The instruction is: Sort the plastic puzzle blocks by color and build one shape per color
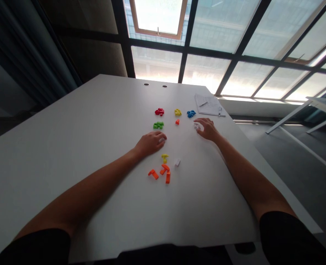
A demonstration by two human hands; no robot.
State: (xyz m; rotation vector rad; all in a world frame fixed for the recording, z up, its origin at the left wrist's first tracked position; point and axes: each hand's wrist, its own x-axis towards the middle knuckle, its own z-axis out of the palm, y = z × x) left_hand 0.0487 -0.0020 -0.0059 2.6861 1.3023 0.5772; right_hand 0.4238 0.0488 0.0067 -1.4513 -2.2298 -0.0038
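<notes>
Small plastic blocks lie sorted by colour on the white table. My left hand rests on the tabletop with its fingers curled around a white block, which shows between thumb and fingertips. Further right, my right hand has its thumb and fingers around white blocks in a small pile; the fingertips partly cover them. Nearer to me are a yellow block, a single white block and several orange blocks. Just beyond my left hand is a green pile.
Farther off sit a red pile, a yellow pile, a blue pile and one orange block. Paper sheets with a pen lie by the table's right edge. Large windows stand behind the table.
</notes>
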